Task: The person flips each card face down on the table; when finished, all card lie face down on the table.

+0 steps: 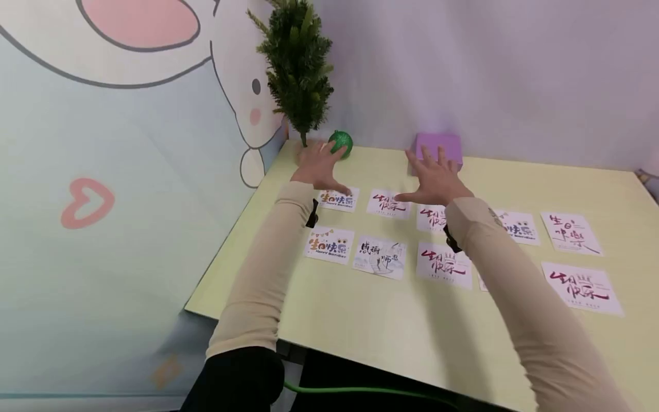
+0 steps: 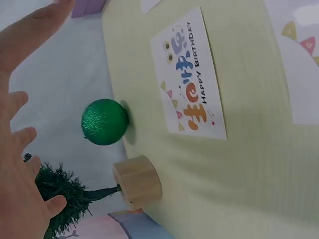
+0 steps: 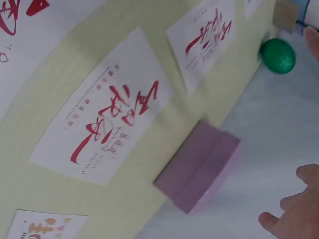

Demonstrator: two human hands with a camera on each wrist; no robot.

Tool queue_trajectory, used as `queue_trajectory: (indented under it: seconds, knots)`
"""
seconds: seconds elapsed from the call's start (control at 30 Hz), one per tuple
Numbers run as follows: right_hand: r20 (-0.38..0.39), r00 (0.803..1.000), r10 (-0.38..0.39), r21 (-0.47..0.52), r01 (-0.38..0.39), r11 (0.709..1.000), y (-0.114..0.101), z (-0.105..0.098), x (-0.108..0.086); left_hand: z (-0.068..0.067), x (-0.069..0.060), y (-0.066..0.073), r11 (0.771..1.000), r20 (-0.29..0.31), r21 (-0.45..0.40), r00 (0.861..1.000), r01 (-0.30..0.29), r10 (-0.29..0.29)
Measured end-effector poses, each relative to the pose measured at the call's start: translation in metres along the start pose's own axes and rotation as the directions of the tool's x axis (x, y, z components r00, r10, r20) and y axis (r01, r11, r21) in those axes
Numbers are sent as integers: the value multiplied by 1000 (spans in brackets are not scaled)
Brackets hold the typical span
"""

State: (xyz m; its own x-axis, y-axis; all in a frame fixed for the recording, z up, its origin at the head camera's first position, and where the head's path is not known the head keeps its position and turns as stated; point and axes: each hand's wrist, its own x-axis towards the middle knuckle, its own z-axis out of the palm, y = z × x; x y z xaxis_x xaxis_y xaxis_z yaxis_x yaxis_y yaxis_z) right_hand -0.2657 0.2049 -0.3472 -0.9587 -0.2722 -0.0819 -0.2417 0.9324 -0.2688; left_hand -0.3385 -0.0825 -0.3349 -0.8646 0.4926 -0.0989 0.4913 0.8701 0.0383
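My left hand (image 1: 318,167) is held over the back left of the table with its fingers spread. Behind it stand a small artificial pine tree (image 1: 300,68) and a glittery green ball (image 1: 341,143). The left wrist view shows the tree's round wooden base (image 2: 138,182) and the ball (image 2: 104,122), both apart from the fingers. Fingers also spread, my right hand (image 1: 436,180) hovers in front of a purple box (image 1: 447,146). From the right wrist, that box (image 3: 199,167) sits at the table's back edge, with the hand not touching it. Both hands hold nothing.
Two rows of printed cards lie on the pale yellow table (image 1: 355,309), among them a "Happy Birthday" card (image 1: 329,245), a grey-printed card (image 1: 380,257) and a red-lettered card (image 1: 583,288). A pale curtain (image 1: 463,68) hangs behind, and a cartoon-printed backdrop (image 1: 128,274) at left.
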Motion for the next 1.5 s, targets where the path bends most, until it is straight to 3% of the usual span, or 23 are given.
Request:
queue_trajectory:
  seconds: [0.17,0.3,0.4,0.5,0.57,0.73,0.83,1.0,1.27,1.5]
  knots:
    - [25,999,34,-37,-33,999,6,9,26,10,5,-9,1000,57,-25,998,-3,5]
    - [42,999,-3,-49,5,999,-13,18,45,17,7,-11,999,77,-34,997,-8,10]
    - [53,998,-21,-49,24,999,-30,29,59,25,8,-11,998,88,-55,996,28,-23]
    - [86,996,-23,-51,27,998,-43,45,73,37,11,-12,994,124,-85,991,62,-51]
    - [133,991,-22,-64,31,997,-51,64,81,52,10,-15,992,174,-103,983,76,-57]
    - [213,977,-24,-80,42,996,-64,97,96,77,10,-22,966,235,-235,971,108,-52]
    - [206,978,-32,-51,43,998,-72,103,105,81,12,-28,951,234,-281,970,127,-60]
    - [157,987,-42,-20,46,999,-78,99,120,80,21,-35,977,193,-191,980,91,-53]
    - [220,975,12,-17,-8,1000,-77,102,125,86,21,-34,981,174,-185,984,58,-25]
    - [230,973,9,37,-18,999,-84,95,127,84,20,-37,981,153,-182,987,73,-45]
